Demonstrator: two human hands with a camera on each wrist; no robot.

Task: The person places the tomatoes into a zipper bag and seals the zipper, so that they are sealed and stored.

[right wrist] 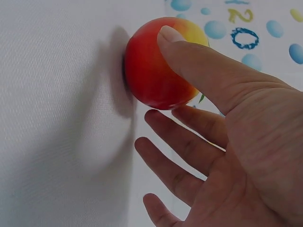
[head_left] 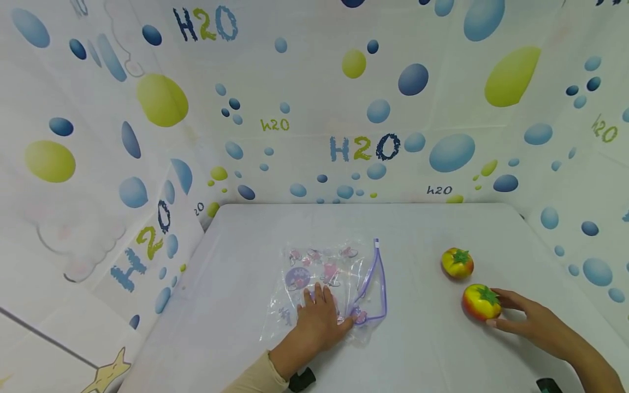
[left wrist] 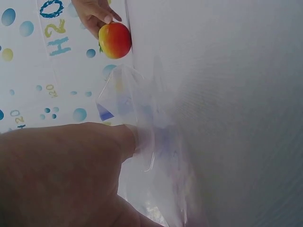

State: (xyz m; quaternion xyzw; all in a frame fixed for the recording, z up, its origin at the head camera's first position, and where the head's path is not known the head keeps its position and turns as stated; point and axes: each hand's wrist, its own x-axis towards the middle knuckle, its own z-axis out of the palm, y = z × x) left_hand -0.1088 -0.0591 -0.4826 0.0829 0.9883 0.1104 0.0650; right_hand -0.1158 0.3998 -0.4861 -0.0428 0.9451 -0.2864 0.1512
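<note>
My left hand (head_left: 318, 322) lies on a clear plastic zip bag (head_left: 300, 256), its fingers stretched over the printed film. The thumb rests by the purple drawn edging (head_left: 385, 289) at the bag's right side. The bag is flat on the table, printed with pink and purple figures; part of it is hidden beneath the hand. To the right, my right hand (head_left: 533, 322) pinches a yellow-and-red tomato (head_left: 480, 302) with a green leafy top. In the right wrist view the thumb presses on the tomato's side (right wrist: 156, 71), the forefinger is at its underside, and the other fingers are spread.
A second yellow-and-red tomato (head_left: 456, 265) sits just behind the held one. The white table (head_left: 417, 229) backs onto a cloth wall (head_left: 314, 87) printed with dots and H2O lettering. A dark object (head_left: 302, 379) shows by the left wrist, another (head_left: 547, 385) at the lower right.
</note>
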